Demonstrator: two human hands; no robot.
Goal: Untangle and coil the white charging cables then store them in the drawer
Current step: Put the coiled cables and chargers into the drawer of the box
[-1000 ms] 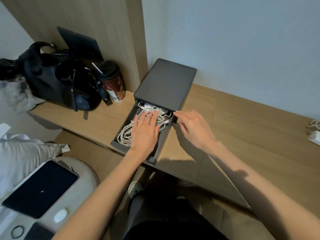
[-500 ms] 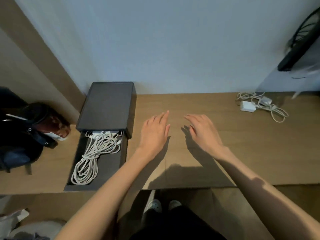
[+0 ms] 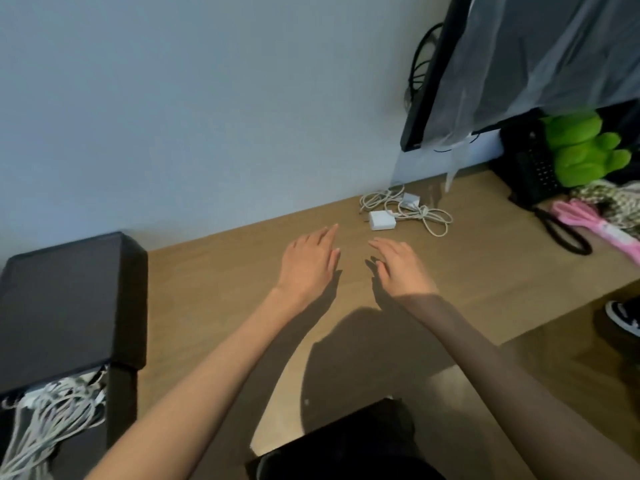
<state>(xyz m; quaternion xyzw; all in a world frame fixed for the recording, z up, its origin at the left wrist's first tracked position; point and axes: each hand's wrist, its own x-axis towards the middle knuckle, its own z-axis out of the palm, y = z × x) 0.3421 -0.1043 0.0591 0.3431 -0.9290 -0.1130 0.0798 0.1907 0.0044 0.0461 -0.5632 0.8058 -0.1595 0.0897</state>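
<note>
Tangled white cables (image 3: 420, 213) near black phone (image 3: 535, 174), green plush (image 3: 581, 147)

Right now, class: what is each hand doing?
Left hand: open, fingers straight, holding nothing.
Right hand: open, fingers straight, holding nothing.

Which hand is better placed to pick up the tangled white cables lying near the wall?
Probably the right hand: its fingers are open just before the white cables and their charger. The left hand is open too, but further aside.
</note>
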